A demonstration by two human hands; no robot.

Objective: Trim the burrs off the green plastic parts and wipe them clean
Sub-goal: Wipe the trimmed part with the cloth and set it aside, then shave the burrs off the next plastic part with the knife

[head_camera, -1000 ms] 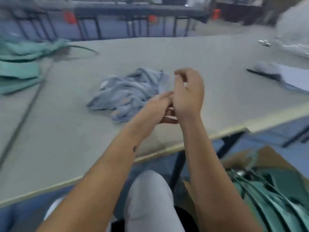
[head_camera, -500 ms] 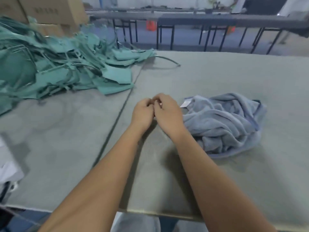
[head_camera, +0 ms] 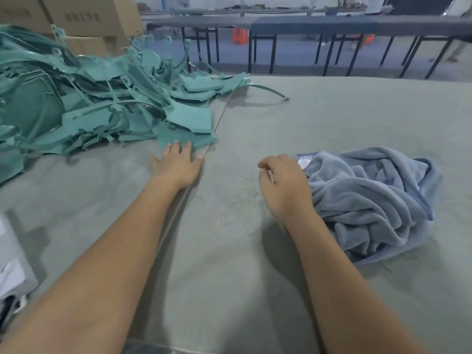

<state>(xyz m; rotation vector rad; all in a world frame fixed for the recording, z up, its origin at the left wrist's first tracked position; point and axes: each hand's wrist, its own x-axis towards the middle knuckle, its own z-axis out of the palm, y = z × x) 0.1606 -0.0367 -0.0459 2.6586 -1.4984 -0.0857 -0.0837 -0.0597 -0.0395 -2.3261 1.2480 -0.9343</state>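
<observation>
Green plastic parts, flat moulded panels and thin curved strips, lie heaped on the left side of the grey cloth-covered worktable, in front of brown cardboard boxes. The person's left hand reaches to the near edge of the heap, its fingers straight and spread, the fingertips touching the lowest flat panel; nothing is gripped yet. The right hand hovers near the table with loosely curled fingers and holds nothing, just beside the crumpled blue-grey towel lying to its right. Fine green shavings are scattered on the cloth between the two hands.

The step in hand looks like fetching a fresh part. No trimming tool can be seen. The next move probably calls for closing the left fingers on that panel's edge, drawing it clear of the tangled strips, and bringing it to the middle for trimming, with the towel within reach for wiping.
</observation>
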